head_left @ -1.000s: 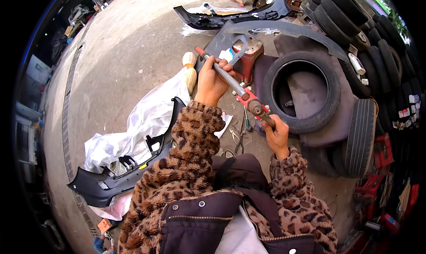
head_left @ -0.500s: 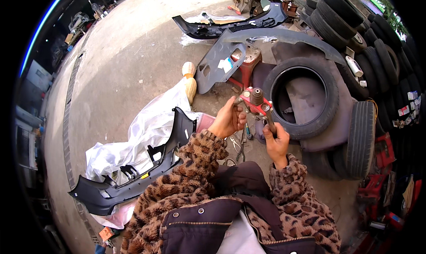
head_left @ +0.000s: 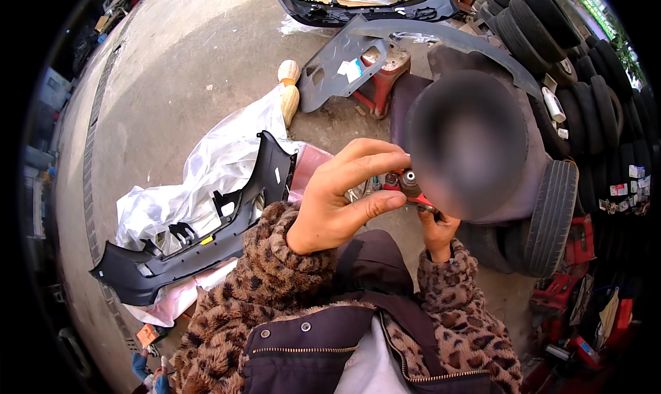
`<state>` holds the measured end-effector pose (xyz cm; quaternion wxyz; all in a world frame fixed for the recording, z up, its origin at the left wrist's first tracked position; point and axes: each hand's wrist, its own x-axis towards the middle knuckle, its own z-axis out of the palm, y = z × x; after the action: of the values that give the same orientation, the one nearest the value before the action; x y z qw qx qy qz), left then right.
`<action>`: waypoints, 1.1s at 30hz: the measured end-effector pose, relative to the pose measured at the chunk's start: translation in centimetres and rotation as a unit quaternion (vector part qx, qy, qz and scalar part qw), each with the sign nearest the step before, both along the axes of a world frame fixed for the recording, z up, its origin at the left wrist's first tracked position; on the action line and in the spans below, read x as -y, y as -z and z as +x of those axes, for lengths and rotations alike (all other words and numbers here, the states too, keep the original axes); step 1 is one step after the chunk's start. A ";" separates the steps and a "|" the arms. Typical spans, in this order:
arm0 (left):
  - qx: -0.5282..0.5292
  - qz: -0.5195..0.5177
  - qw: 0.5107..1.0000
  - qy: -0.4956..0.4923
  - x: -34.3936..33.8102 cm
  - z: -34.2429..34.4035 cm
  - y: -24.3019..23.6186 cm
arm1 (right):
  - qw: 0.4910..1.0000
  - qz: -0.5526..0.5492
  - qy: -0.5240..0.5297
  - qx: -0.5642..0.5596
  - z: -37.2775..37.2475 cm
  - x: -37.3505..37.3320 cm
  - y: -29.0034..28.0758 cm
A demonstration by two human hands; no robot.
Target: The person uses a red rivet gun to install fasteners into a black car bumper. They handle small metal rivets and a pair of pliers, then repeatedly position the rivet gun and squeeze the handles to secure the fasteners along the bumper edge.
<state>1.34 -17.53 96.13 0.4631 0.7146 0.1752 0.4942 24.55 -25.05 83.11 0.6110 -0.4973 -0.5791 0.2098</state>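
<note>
My left hand [head_left: 344, 194] is raised at the centre, fingers curved and apart, beside a red metal tool [head_left: 412, 182] with a round steel fitting on top; whether the fingertips touch it I cannot tell. My right hand [head_left: 437, 232] grips that tool from below, its handle mostly hidden. Just above it, a large round blurred area [head_left: 468, 139] covers the tyre spot on the purplish-grey padded surface [head_left: 531, 167]; detail there cannot be made out.
Black bumpers lie at lower left [head_left: 151, 284] and at the back [head_left: 358, 8], beside plastic sheeting [head_left: 193, 180]. A grey panel [head_left: 337, 70] leans by a red stool [head_left: 385, 91]. Tyre stacks [head_left: 533, 29] line the right. A co-worker's arm [head_left: 141, 366] shows at lower left.
The tool turned from lengthways to end-up. My left hand let go of its bar, swung down, then rose beside the fitting with fingers spreading. The tyre area has become blurred.
</note>
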 end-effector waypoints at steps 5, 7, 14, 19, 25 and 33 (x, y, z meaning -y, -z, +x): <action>0.021 -0.010 0.999 0.021 0.8 -0.6 0.2 | 0.999 0.029 -0.019 0.033 -0.9 -0.1 -0.4; 0.041 -0.008 0.999 0.030 1.1 -0.8 0.4 | 0.998 0.022 -0.033 0.042 -0.9 -0.1 -0.2; 0.031 0.021 0.998 0.047 1.6 -1.3 0.8 | 0.996 -0.028 -0.079 0.011 -1.2 -0.1 1.7; 0.011 0.049 0.996 0.069 1.7 -1.4 1.5 | 0.992 -0.057 -0.109 0.021 -1.4 0.0 2.4; 0.014 -0.175 0.984 -0.006 2.4 -1.4 10.3 | 0.974 -0.176 -0.096 -0.102 -4.4 0.8 2.4; -0.005 -0.359 0.933 -0.008 3.3 -5.8 16.4 | 0.958 -0.262 -0.087 -0.070 -8.4 1.2 5.7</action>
<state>-4.43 -20.84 79.71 0.6841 0.5017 0.3492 0.3979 16.19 -26.29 77.36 0.4775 -0.5716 -0.5006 0.4411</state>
